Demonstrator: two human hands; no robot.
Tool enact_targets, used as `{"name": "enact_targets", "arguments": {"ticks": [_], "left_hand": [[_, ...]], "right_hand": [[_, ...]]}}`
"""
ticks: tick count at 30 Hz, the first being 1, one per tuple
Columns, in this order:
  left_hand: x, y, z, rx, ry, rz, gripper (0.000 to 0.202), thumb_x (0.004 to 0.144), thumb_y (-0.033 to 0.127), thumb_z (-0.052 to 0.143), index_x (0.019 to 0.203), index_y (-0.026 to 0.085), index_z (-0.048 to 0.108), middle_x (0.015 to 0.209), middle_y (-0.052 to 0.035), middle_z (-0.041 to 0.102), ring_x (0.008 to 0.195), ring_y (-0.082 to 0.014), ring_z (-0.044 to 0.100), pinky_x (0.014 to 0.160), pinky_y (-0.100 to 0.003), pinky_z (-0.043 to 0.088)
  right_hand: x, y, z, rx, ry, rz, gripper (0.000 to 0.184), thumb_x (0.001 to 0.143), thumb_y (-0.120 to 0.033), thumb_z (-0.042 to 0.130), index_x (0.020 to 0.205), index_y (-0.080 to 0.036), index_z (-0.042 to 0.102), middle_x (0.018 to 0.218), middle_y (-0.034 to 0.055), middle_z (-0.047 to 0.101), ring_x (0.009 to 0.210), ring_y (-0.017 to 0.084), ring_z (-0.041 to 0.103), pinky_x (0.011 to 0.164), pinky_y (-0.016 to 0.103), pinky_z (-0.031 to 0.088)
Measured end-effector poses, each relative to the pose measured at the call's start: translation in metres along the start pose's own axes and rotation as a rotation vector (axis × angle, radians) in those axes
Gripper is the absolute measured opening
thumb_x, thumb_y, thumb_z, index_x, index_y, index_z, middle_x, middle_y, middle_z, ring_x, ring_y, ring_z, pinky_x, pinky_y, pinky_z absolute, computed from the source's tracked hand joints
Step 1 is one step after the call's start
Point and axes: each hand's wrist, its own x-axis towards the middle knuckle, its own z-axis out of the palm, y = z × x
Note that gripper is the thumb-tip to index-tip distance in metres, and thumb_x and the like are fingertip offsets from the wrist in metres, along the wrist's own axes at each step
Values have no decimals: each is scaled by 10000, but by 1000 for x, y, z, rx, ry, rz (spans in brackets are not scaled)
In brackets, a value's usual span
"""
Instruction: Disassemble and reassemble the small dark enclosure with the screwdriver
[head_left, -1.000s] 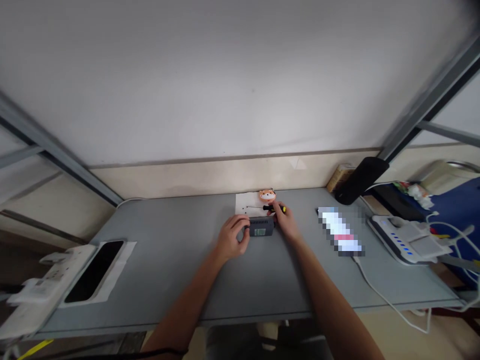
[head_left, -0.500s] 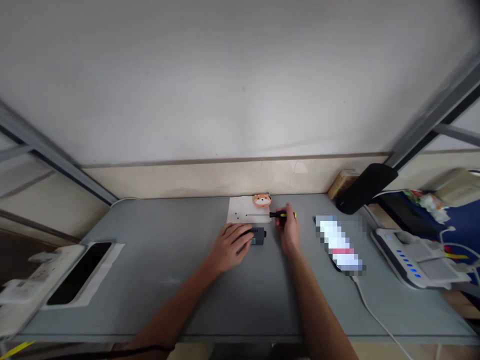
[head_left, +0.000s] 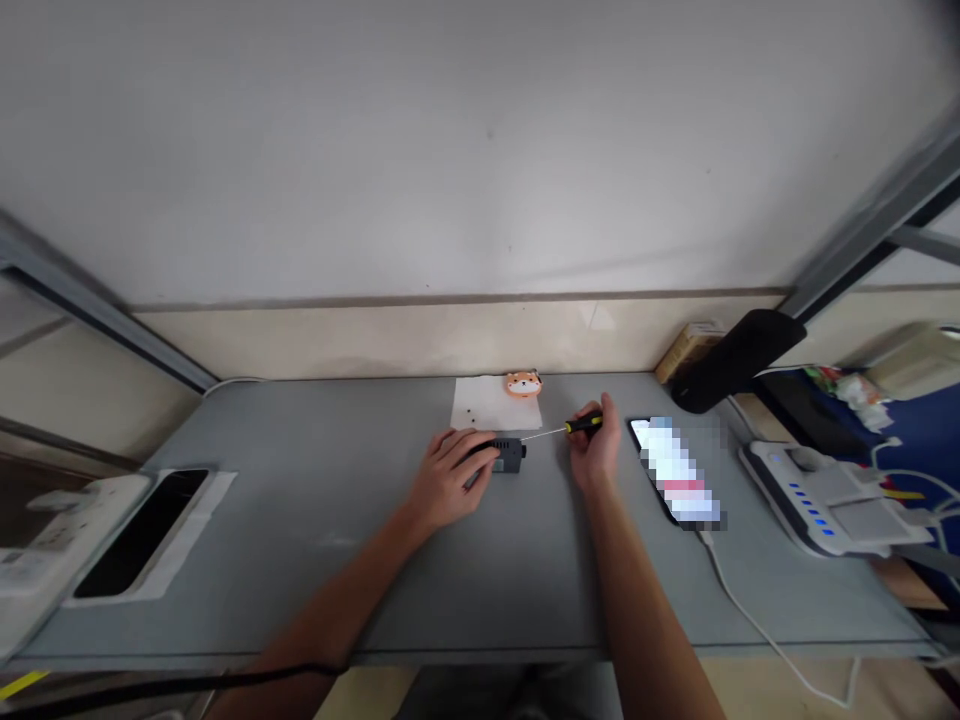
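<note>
My left hand (head_left: 448, 480) rests on a small dark grey box (head_left: 507, 455) on the grey table (head_left: 360, 570) and holds it down. My right hand (head_left: 595, 451) grips a screwdriver (head_left: 583, 425) with a black and yellow handle. Its thin shaft points left, with the tip close to the right end of the box. Behind them lies a white sheet of paper (head_left: 491, 404) with a few tiny dark screws on it and a small orange animal-shaped figure (head_left: 523, 383) at its far right corner.
A phone (head_left: 675, 470) on a white cable lies right of my right hand. Further right stands a white device with blue lights (head_left: 814, 490), behind it a black lamp head (head_left: 731, 360) and a small carton (head_left: 686, 350). At the left lies a dark phone on white cloth (head_left: 142, 530).
My right hand picked the screwdriver up off the paper and swung it right, so its shaft now points at the box. My left hand turned the box end-on and stays on it.
</note>
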Motion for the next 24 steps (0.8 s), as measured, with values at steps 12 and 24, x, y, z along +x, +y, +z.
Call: {"name": "enact_targets", "arguments": {"ticks": [12, 24], "left_hand": [[2, 4, 0, 50, 15, 57, 217, 999, 124, 536, 1062, 244, 706, 1091, -33, 794, 1020, -172, 726, 999, -349, 462], [7, 10, 5, 114, 71, 111, 229, 982, 93, 515, 1040, 223, 694, 1016, -55, 772, 999, -187, 708, 930, -341, 474]], "right_hand": [[-8, -2, 5, -107, 24, -9, 532, 748, -670, 666, 548, -220, 466, 538, -46, 452, 469, 82, 404, 403, 233, 264], [-5, 0, 3, -72, -6, -22, 559, 777, -690, 653, 552, -224, 442, 510, -56, 435, 406, 72, 342, 391, 245, 237]]}}
